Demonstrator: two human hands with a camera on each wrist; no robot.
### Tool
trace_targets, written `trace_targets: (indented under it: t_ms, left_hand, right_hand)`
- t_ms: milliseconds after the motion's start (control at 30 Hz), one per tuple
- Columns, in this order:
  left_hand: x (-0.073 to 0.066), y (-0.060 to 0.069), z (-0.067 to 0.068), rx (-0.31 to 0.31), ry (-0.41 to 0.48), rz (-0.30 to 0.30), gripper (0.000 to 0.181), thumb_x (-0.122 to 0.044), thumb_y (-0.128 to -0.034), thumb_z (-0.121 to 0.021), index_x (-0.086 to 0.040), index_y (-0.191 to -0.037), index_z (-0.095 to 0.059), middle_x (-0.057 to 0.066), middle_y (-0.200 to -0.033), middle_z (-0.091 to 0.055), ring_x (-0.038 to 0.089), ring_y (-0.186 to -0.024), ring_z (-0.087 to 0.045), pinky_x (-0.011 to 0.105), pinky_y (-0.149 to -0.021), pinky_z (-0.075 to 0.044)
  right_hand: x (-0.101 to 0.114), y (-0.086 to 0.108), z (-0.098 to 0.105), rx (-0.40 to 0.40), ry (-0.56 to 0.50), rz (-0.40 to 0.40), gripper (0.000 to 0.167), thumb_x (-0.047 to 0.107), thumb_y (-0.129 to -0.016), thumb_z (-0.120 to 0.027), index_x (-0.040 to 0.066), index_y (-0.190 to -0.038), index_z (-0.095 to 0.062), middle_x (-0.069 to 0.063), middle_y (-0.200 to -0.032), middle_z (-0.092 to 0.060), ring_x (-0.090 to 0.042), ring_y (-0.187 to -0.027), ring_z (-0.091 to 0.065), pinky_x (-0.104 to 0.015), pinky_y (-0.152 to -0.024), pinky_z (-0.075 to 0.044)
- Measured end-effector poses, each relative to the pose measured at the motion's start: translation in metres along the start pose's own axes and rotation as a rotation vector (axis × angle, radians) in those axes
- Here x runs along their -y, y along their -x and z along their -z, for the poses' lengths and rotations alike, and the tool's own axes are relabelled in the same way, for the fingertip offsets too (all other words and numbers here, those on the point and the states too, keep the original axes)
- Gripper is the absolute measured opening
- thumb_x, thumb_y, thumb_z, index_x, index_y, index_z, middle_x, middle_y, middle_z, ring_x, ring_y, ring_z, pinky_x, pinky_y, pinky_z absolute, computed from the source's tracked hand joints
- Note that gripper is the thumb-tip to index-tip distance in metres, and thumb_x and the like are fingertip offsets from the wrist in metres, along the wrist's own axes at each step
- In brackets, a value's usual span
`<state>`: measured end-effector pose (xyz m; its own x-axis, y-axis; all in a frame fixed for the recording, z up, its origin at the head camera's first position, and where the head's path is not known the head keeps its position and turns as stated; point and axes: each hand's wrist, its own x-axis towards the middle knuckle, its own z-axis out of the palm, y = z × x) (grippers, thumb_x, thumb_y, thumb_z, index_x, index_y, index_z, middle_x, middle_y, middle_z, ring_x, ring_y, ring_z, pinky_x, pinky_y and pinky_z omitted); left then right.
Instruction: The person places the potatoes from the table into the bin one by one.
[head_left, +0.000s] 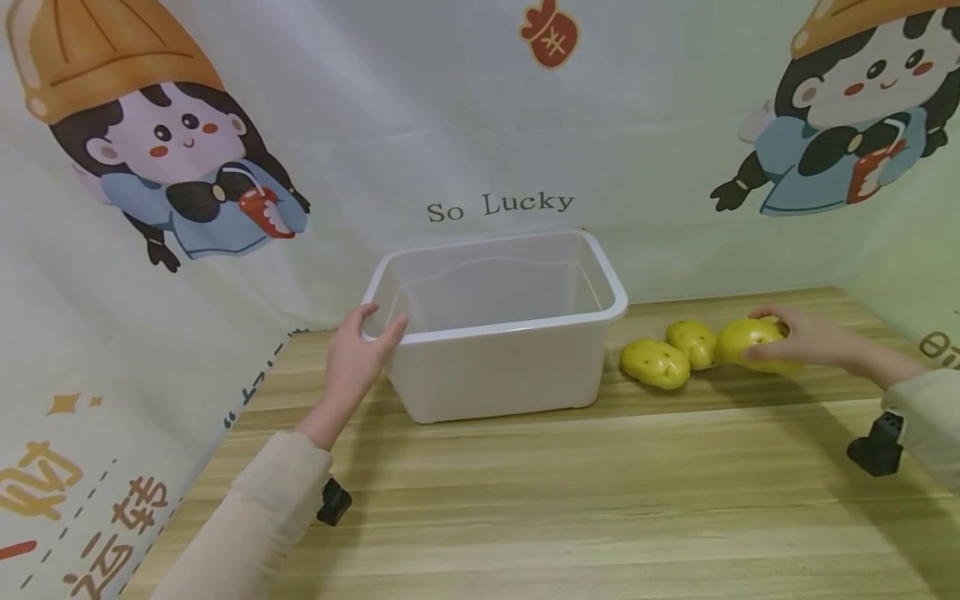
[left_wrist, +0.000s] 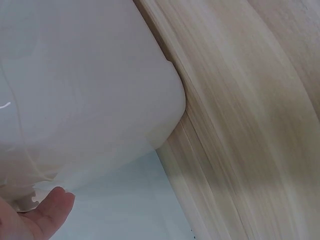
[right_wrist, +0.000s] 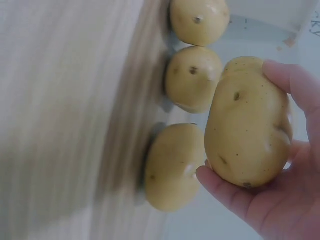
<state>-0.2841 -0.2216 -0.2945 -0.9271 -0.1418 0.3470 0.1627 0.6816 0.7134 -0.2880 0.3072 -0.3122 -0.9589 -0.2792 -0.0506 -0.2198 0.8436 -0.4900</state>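
A white plastic bin (head_left: 495,371) stands on the table with its open top facing up. At its front left corner my left hand (head_left: 352,358) grips the rim, thumb at the front and fingers at the side. In the left wrist view, part of that hand (left_wrist: 35,220) shows beside the bin wall (left_wrist: 95,95). On the right, my right hand (head_left: 810,337) holds a yellow potato (right_wrist: 247,125) between thumb and fingers. Three more potatoes lie beside it in the right wrist view: one potato (right_wrist: 172,167) nearest, a second potato (right_wrist: 192,80), and a third potato (right_wrist: 200,20).
The wooden table (head_left: 525,500) stretches in front of the bin. Behind it hangs a printed cloth (head_left: 360,108) with cartoon figures, which also covers the sides. Two of the loose potatoes (head_left: 655,364) lie just right of the bin.
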Motion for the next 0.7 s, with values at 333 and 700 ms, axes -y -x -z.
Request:
trace_targets:
  t_ms: [333, 700]
  left_hand:
    - [-0.003, 0.002, 0.001, -0.014, 0.009, -0.01, 0.07, -0.05, -0.0837, -0.056, 0.0, -0.131, -0.043, 0.022, -0.135, -0.044, 0.037, -0.123, -0.04, 0.049, -0.101, -0.033]
    - [-0.001, 0.0, 0.0, 0.015, 0.001, 0.001, 0.065, -0.043, -0.0864, -0.055, 0.0, -0.133, -0.04, 0.021, -0.138, -0.04, 0.036, -0.126, -0.037, 0.047, -0.104, -0.031]
  right_hand:
    - [0.02, -0.006, 0.026, -0.024, 0.045, 0.014, 0.068, 0.037, -0.085, -0.058, -0.007, -0.129, -0.031, -0.036, -0.119, -0.044, -0.044, -0.101, -0.048, -0.053, -0.077, -0.044]
    - [0.044, -0.014, 0.045, -0.036, 0.055, 0.031, 0.064, 0.035, -0.086, -0.058, -0.005, -0.129, -0.032, -0.033, -0.117, -0.047, -0.042, -0.101, -0.049, -0.05, -0.075, -0.045]
